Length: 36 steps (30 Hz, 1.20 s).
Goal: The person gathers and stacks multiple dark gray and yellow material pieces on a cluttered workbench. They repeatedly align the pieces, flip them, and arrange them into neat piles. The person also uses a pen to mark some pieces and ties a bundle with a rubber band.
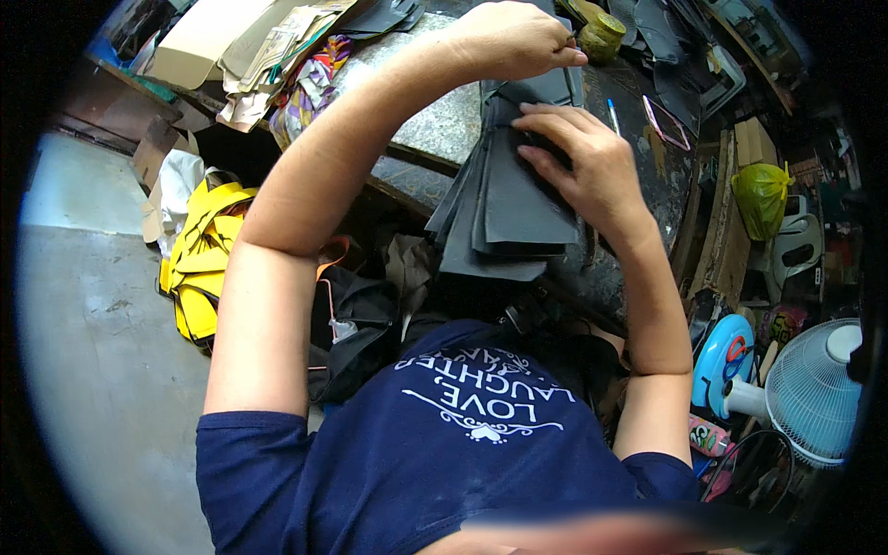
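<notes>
A thick stack of dark grey sheets [527, 199] lies at the edge of the worktable in front of me, its near ends fanned unevenly. A dark band or folded strip crosses the stack near its far part. My right hand [587, 157] rests on the right side of the stack, thumb and fingers apart and lying on the top sheet. Above the far end of the stack is my left hand [513, 42], its fingers curled closed with the thumb against them. Whatever it may hold is hidden by the hand.
A blue pen [613, 117] and a phone [666, 123] lie right of the stack, near a yellow-green roll [601, 39]. Papers [287, 55] and patterned cloth [310, 88] sit at far left. Yellow strips [208, 259] are beside the table; a fan [814, 388] stands at right.
</notes>
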### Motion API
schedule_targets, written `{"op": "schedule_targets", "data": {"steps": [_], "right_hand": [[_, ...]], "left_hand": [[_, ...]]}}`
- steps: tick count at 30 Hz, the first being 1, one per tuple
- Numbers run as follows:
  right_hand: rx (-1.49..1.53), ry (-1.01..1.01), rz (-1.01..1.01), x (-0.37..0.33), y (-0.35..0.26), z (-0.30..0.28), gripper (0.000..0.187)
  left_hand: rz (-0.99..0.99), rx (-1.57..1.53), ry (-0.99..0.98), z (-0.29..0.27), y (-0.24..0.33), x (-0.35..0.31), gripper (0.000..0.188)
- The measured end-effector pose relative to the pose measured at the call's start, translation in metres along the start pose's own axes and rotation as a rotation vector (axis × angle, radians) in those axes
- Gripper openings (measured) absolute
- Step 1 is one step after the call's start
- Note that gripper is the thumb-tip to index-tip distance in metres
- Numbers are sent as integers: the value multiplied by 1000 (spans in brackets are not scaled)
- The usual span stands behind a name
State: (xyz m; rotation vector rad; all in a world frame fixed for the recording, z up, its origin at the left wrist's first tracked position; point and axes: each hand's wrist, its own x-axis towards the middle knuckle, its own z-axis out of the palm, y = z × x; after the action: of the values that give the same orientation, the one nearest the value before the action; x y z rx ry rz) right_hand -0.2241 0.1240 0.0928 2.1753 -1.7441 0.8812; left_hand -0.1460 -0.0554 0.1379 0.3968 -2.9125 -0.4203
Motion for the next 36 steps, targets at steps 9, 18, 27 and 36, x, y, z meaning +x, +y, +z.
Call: {"op": "schedule_targets", "data": {"steps": [9,18,27,36], "right_hand": [[-129,-118,394,32,12,8,33],[-285,-76,470,46,21,32,36],[685,-4,571,34,48,22,28],[867,9,610,40,49,20,20]], "left_hand": [[94,-45,93,2,7,6,37],[-42,-255,230,9,0,-18,41],[116,-320,481,47,-32,-42,26],[-56,-341,499,57,-19,-57,19]]}}
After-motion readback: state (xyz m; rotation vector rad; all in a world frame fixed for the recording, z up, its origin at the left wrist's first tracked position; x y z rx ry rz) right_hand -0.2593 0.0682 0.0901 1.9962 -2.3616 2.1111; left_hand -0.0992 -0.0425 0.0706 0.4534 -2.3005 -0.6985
